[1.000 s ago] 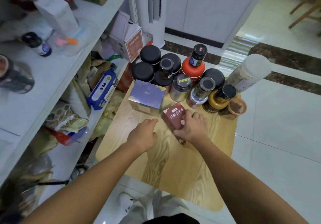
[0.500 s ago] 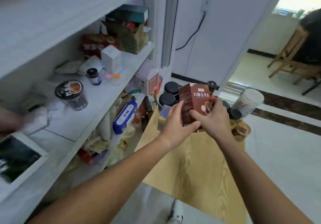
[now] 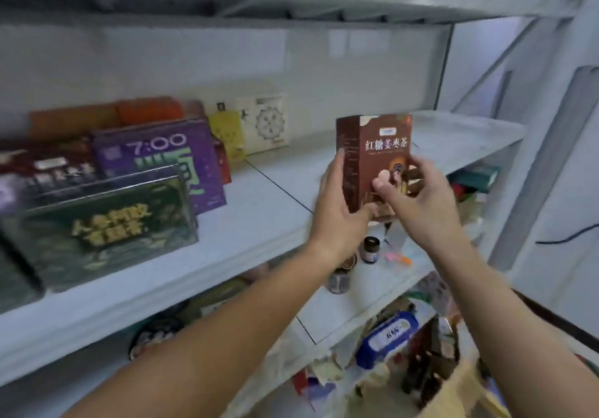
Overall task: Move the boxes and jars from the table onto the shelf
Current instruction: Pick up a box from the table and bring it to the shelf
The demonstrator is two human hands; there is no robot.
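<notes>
Brown cardboard with pale lettering, the tea box (image 3: 376,145) is upright in the air over the front edge of the shelf (image 3: 285,197), not yet set down. The left hand (image 3: 337,210) grips its narrow side and the right hand (image 3: 418,197) pinches its front. A purple box (image 3: 162,164) and a green box (image 3: 107,223) stand further left. What remains on the surface is out of view.

Cool, flat, rather dim light fills my view, and the shadows are soft. The brown box (image 3: 377,158) I hold reads sharpest. The green box (image 3: 107,223) far left of it smears with motion blur. Above it, the shelf (image 3: 275,187) boards bow and soften.
</notes>
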